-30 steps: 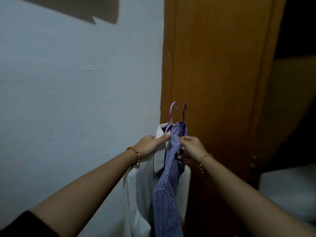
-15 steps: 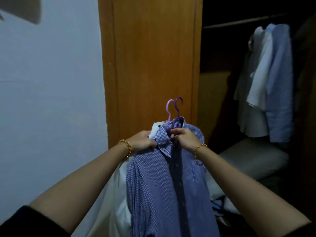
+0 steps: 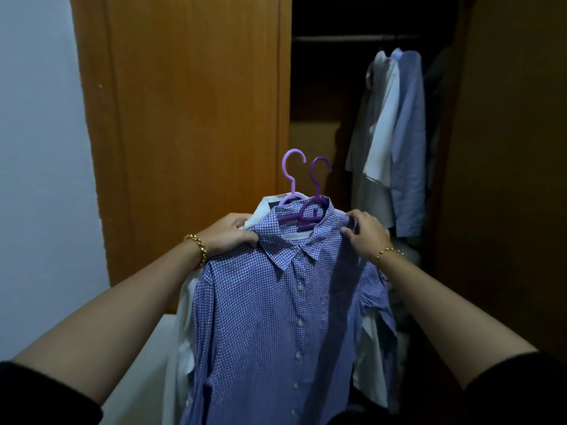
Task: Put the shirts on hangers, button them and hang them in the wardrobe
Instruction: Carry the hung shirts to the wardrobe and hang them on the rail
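A blue-and-white checked cotton shirt [image 3: 285, 317] is held up in the lower middle of the frame, draped on a dark purple plastic hanger [image 3: 317, 185] whose hook rises above the collar. Its front is seen closed, with pale buttons running down the placket. Just behind it a plain white shirt [image 3: 184, 317] is carried on a light purple plastic hanger [image 3: 293, 176]; only its collar and side edges are seen past the checked cloth. The two hooks stand side by side, the lighter one to the left and slightly higher.

The left hand [image 3: 228, 234] is curled tightly round bunched fabric at the left shoulder of the checked shirt (whether the white cloth is gripped too cannot be told). The shirt's other shoulder, next to the collar, is pinched by the right hand [image 3: 365, 234] between thumb and bent fingers. A gold chain bracelet [image 3: 196, 245] is worn on the left wrist and a thinner gold bracelet [image 3: 388, 251] on the right.

The brown wooden wardrobe [image 3: 196, 118] fills the upper middle of the frame, its dark interior opening at the upper right. There a horizontal rail [image 3: 352, 38] is seen, and from it a hung white shirt [image 3: 380, 127] and a hung pale blue shirt [image 3: 409, 133] are suspended, touching each other. A white wall [image 3: 36, 148] occupies the left edge.
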